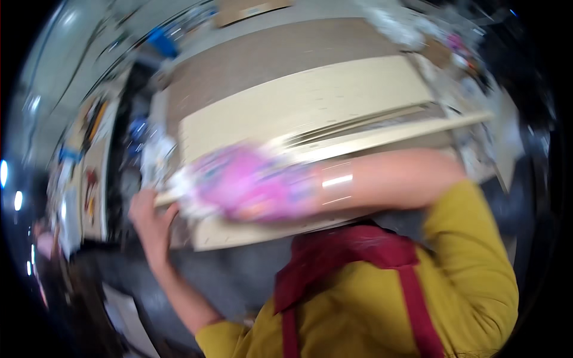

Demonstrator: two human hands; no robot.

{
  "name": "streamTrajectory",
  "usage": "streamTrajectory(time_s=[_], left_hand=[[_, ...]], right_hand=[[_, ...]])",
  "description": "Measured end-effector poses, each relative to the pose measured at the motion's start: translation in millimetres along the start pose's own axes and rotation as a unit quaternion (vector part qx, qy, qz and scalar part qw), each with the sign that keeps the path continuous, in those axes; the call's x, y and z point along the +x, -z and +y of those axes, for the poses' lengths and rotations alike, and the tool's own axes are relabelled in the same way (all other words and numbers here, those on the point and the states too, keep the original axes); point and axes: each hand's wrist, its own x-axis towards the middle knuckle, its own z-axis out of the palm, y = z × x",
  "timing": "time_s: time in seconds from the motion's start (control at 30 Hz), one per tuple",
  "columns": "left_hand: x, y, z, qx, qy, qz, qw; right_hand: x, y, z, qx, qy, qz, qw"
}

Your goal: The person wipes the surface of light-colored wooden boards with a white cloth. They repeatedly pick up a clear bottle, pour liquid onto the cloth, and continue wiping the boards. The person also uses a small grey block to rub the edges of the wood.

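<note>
My left hand point(152, 218) grips the left end of a long pale wooden strip point(394, 136), thumb below and fingers above. The strip runs rightward and slightly away across the work table. My right forearm crosses in front of me from the right, and my right hand point(250, 184) is over the strip near my left hand. Pink patterned fabric with a white part at its left end covers the right hand; whether it is a glove or a loose cloth cannot be told. Motion smears it and hides the fingers. A wide pale board point(310, 92) lies just beyond.
More thin strips point(358, 122) lie between the board and the long strip. Another pale board point(239, 235) lies at the table's near edge. The brown tabletop point(268, 51) shows behind. Crumpled plastic point(394, 30) is at the far right; a side bench with tools point(92, 161) stands left.
</note>
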Motion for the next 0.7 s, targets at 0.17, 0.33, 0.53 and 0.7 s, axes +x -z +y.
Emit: streamTrajectory(time_s=[0.17, 0.33, 0.53, 0.7], left_hand=[[0.0, 5.1, 4.4, -0.04, 0.013, -0.012, 0.999], [-3.0, 1.6, 1.0, -0.049, 0.102, -0.047, 0.993], [12.1, 10.7, 3.9, -0.019, 0.106, -0.083, 0.991], [25.7, 34.3, -2.6, 0.047, 0.148, -0.243, 0.957]], right_hand=[[71.3, -45.7, -18.6, -0.02, 0.078, 0.096, 0.992], [-48.3, -8.1, 24.6, -0.132, 0.034, 0.167, 0.977], [-307.2, 101.1, 95.8, -0.284, -0.079, 0.174, 0.94], [-450.6, 166.5, 130.7, -0.367, -0.261, 0.174, 0.876]])
